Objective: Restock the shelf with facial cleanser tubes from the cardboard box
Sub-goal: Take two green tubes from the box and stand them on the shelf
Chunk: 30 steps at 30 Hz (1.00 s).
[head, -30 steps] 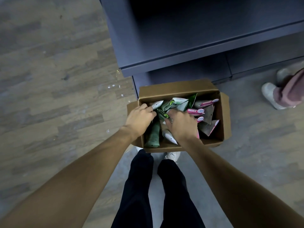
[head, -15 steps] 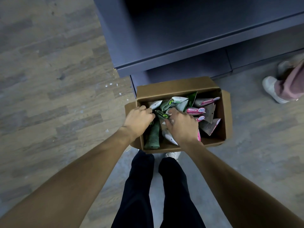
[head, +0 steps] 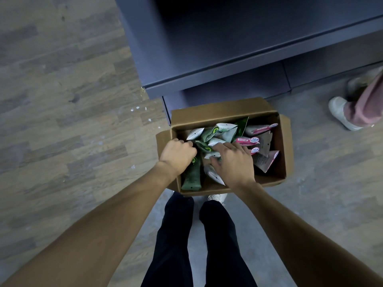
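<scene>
Dark blue-grey shelving unit (head: 238,50) stood at top, its recess in shadow. Left of unit: wood-plank floor (head: 62,121), white paper scraps (head: 143,112) scattered near unit's corner. Below and right of unit: grey concrete floor (head: 331,172). Light was dim, even.

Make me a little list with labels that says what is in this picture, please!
place: shop floor in front of a dark shelf unit
box: open cardboard box on the floor, at the person's feet
inside the box: jumbled tubes, green tubes on the left, pink tubes on the right
left hand: in the box, fingers curled among the green tubes
right hand: fingers spread over the tubes
shelf: no tubes seen on it
nearby: another person's white shoe on the right
</scene>
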Available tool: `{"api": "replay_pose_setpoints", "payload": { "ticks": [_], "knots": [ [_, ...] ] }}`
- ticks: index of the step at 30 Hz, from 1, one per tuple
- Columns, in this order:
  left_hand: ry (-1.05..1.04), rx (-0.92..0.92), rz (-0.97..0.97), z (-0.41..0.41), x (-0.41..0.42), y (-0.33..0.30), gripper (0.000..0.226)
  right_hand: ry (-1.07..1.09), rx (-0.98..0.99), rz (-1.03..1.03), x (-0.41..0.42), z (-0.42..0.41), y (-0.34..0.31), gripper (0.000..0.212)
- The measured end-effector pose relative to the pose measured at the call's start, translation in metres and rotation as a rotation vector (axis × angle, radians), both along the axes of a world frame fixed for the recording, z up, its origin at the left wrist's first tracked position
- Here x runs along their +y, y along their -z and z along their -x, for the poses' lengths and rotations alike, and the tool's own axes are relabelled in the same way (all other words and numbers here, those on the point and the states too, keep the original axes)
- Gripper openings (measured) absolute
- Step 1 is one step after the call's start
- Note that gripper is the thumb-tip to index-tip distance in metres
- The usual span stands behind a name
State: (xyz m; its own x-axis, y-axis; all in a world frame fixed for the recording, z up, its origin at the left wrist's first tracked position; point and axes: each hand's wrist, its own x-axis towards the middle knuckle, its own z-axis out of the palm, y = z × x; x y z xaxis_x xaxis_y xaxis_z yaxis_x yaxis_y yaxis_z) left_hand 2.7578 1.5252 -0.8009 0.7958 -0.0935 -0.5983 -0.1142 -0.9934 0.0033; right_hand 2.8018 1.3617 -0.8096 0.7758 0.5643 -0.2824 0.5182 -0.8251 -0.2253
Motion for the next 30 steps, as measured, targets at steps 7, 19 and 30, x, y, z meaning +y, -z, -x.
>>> {"api": "replay_pose_setpoints", "payload": {
  "ticks": [7,19,30],
  "knots": [
    [0.063,-0.018,0.076,0.005,-0.001,-0.013,0.025,-0.069,0.046,0.113,-0.001,-0.005,-0.002,0.031],
    [-0.107,-0.157,0.184,0.027,0.018,-0.034,0.022,0.059,0.043,0.043,0.021,-0.004,-0.013,0.037],
    [-0.387,-0.319,0.347,0.042,0.032,-0.067,0.034,0.256,0.186,0.074,0.029,-0.005,-0.026,0.016]
  ]
}}
